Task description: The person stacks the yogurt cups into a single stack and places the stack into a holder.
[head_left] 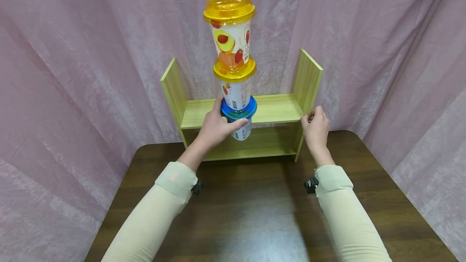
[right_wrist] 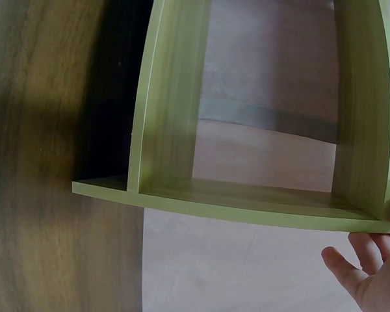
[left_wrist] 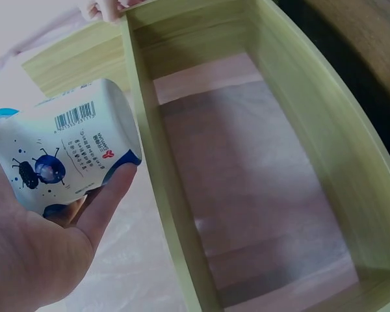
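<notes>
My left hand (head_left: pixel 214 127) grips the bottom cup (head_left: pixel 242 132) of an upright stack, thumb across its front below the blue lid (head_left: pixel 238 110). The left wrist view shows this white cup (left_wrist: pixel 75 140) with blueberry pictures and a barcode. On it stands a middle cup (head_left: pixel 236 92) with a yellow lid, topped by a cup (head_left: pixel 231 39) with fruit pictures and a yellow lid. The stack is held in front of a wooden shelf (head_left: pixel 276 108). My right hand (head_left: pixel 316 128) holds the shelf's right side panel (head_left: pixel 306 82), fingertips against its outer face in the right wrist view.
The shelf stands at the back of a dark wooden table (head_left: pixel 251 205), with two boards between upright side panels. A pink curtain (head_left: pixel 120 51) hangs close behind and at both sides. Each wrist wears a small black camera (head_left: pixel 311 185).
</notes>
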{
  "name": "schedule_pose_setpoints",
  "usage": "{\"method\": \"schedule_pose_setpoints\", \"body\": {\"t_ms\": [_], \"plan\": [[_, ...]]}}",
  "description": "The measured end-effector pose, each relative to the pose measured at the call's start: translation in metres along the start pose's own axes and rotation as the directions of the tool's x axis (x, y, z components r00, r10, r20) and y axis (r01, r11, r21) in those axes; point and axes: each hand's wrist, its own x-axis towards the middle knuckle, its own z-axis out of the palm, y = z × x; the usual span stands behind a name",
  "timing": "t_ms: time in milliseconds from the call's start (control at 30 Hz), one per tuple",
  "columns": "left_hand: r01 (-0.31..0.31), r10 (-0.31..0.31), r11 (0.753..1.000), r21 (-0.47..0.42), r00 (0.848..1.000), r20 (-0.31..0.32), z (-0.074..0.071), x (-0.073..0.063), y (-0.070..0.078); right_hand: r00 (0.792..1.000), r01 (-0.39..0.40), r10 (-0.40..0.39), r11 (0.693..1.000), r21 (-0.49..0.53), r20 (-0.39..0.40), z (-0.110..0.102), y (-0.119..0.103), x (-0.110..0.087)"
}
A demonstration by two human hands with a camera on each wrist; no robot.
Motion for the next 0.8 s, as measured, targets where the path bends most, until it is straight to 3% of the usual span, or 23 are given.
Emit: {"method": "schedule_pose_setpoints", "body": {"t_ms": [333, 800], "plan": [[-0.012, 0.012, 1.000, -0.009, 1.000, -0.007, 0.000, 0.001, 0.002, 1.000, 0.003, -0.003, 1.000, -0.019, 0.003, -0.010, 0.001, -0.004], [0.038, -0.038, 0.999, -0.024, 0.999, -0.018, -0.003, 0.006, 0.000, 1.000, -0.017, 0.017, 1.000, -0.011, 0.019, -0.012, -0.002, -0.004]]}}
